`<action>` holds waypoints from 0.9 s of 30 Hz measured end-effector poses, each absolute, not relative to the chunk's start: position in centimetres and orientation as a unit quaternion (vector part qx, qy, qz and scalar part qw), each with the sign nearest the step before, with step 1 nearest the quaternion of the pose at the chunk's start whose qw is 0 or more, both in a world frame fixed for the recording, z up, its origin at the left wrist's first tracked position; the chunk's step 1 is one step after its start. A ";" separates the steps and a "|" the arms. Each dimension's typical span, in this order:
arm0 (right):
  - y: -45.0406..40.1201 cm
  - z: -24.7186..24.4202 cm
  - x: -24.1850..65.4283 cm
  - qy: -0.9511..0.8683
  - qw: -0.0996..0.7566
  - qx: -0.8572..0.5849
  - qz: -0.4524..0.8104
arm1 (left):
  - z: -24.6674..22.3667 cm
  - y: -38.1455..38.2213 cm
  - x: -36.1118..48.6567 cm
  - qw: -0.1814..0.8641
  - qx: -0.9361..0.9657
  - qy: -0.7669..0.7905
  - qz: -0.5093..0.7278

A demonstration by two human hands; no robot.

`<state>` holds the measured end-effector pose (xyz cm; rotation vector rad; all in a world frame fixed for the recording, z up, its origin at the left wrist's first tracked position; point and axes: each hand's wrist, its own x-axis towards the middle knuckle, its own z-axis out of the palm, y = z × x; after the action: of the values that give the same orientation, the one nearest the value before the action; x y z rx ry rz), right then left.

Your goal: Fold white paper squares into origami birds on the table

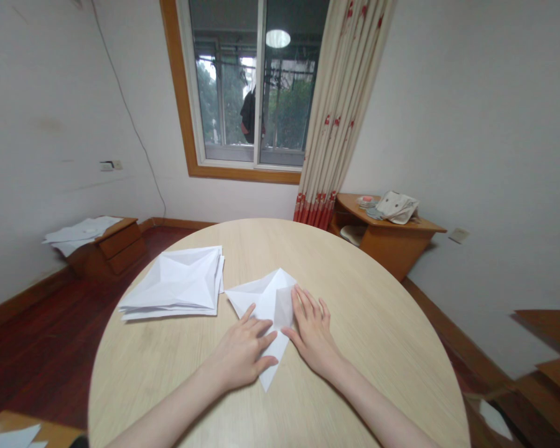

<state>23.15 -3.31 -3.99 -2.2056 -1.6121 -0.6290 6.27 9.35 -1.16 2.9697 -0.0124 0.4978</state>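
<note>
A folded sheet of white paper [266, 305] lies on the round table, one long point turned toward me and others spreading left and away. My left hand [249, 350] rests on its lower left part with the fingers spread. At the paper's right edge is my right hand [312, 320], fingers stretched out along a folded flap and the thumb touching near the middle. Part of the sheet is hidden under my left hand. Left of it sits a stack of creased white paper sheets [177, 280].
The round wooden table [382, 348] fills the foreground. Behind it are a window [256, 93] and a curtain [336, 112]. A corner cabinet [392, 242] with a cloth bag [398, 207] stands at the right back, and a low drawer cabinet [119, 246] bearing papers at the left.
</note>
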 end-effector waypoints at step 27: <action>-4.4 -1.3 22.6 -0.648 0.192 -0.737 -0.001 | 0.2 10.0 5.9 0.101 0.987 0.000 0.123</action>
<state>22.64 -4.39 -1.29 -2.0693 -1.8178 -0.0033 5.86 10.02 0.23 2.9176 -0.0004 0.3641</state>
